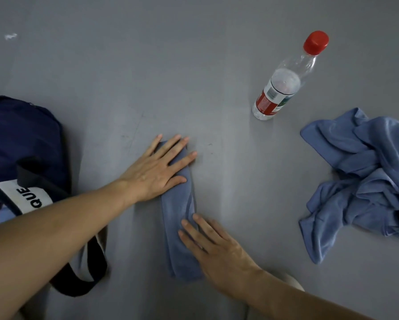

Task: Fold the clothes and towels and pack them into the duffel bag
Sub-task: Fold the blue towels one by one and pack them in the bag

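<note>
Grey floor (193,65) lies bare between duffel bag (20,139) at left and crumpled blue cloth (364,181) at right; left hand (157,169) and right hand (219,248), fingers straight, press flat on the folded blue towel (177,209) at centre; bottle (284,82) beyond.

The single camera rides on the person's head, looking forward and steeply down onto the grey bench (193,65). It sits close: the left hand (157,172) and right hand (217,248) reach in from the lower corners to mid-frame. Its wide lens catches the duffel bag (20,135) far left.
</note>
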`<control>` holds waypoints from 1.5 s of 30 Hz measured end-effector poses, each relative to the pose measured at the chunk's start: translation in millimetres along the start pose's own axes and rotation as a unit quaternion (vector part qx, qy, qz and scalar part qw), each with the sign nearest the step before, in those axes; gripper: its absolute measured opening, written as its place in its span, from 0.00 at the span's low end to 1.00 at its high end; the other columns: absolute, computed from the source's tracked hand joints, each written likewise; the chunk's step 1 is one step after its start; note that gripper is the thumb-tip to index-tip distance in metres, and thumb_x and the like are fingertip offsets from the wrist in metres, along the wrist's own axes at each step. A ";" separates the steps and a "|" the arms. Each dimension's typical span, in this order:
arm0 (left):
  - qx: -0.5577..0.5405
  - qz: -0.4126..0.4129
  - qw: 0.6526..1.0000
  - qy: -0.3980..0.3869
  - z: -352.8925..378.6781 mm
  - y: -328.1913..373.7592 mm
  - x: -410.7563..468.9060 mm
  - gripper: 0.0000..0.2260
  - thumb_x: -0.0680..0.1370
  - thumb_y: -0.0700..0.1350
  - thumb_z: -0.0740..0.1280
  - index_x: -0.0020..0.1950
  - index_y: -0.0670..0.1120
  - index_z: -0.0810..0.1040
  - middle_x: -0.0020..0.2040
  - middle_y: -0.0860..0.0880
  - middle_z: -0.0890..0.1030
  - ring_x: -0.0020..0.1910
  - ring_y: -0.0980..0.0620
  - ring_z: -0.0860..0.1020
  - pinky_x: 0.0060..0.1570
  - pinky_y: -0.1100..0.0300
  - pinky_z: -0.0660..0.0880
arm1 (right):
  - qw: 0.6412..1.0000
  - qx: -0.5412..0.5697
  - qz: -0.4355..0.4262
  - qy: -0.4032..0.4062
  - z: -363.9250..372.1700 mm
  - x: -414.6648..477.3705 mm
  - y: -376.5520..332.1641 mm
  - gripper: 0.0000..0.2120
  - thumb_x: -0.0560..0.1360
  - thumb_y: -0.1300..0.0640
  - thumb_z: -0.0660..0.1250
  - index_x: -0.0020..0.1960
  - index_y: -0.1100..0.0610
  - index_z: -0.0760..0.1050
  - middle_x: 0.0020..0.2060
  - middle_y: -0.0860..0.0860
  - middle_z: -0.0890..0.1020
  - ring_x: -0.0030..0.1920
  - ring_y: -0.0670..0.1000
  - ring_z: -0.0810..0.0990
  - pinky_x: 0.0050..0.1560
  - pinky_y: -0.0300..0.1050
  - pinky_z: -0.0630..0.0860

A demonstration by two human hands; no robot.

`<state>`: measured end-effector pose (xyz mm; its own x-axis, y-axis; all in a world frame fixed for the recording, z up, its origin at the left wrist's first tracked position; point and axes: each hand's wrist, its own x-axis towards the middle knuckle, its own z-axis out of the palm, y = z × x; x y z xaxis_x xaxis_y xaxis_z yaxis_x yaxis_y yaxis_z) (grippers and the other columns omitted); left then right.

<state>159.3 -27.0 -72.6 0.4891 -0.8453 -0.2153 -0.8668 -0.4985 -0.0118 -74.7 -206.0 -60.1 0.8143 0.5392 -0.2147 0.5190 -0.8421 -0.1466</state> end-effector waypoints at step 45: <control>-0.320 -0.155 0.924 0.140 2.5 113.5 -80.4 0.21 0.84 0.59 0.55 0.70 0.49 0.74 0.71 0.53 0.74 0.72 0.54 0.70 0.70 0.58 0.66 | 0.985 0.073 0.047 0.147 -32.7 41.8 54.5 0.14 0.74 0.52 0.66 0.56 0.54 0.83 0.64 0.52 0.80 0.67 0.58 0.76 0.67 0.54 0.73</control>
<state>21.4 -15.2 -59.1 0.7882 -0.6144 -0.0356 -0.4892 -0.6606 0.5695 -3.9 -229.6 -45.4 0.9085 0.4145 0.0525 0.4118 -0.8670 -0.2806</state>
